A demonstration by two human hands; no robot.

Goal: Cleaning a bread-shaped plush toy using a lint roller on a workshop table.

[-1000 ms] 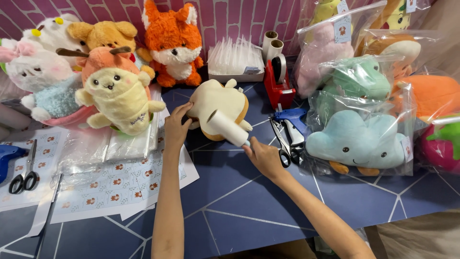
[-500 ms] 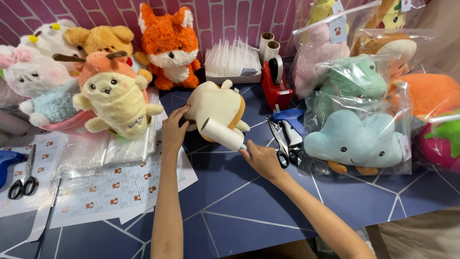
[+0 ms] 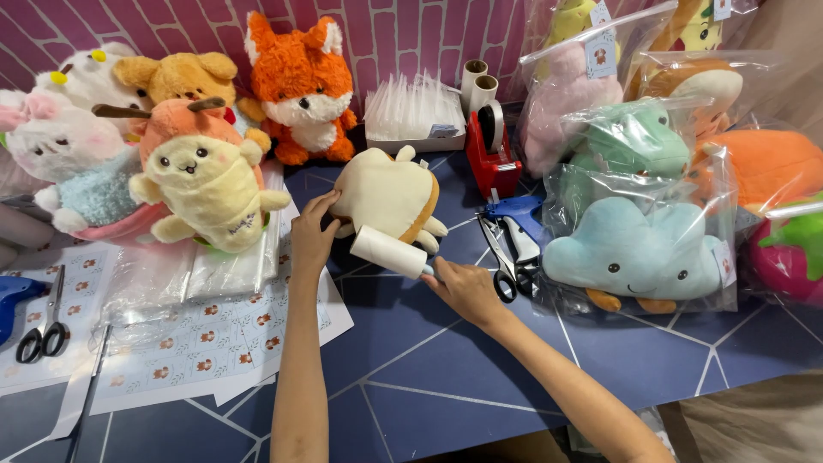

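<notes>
The dark blue tabletop (image 3: 446, 377) with pale lines carries everything; along its 3 o'clock edge sit bagged plush toys, the nearest a light blue cloud plush (image 3: 639, 257) in clear wrap; at 9 o'clock stands a group of unbagged toys, with a yellow plush in an orange hood (image 3: 201, 184) in front and an orange fox plush (image 3: 300, 86) behind it toward 12 o'clock; sheets of small stickers (image 3: 171, 351) lie at 8 o'clock; near the centre rests the cream toast-shaped plush (image 3: 386, 193), its brown edge turned toward 3 o'clock; the left hand (image 3: 313, 236) lies against the plush's 9 o'clock side, fingers curved loosely on it; a red tape dispenser (image 3: 490, 154) stands at 1 o'clock of the plush, and scissors (image 3: 510, 257) lie just at 3 o'clock of the right hand; the right hand (image 3: 467, 291) is closed around the handle of a white lint roller (image 3: 388, 251), whose roll presses on the plush's 6 o'clock edge.
</notes>
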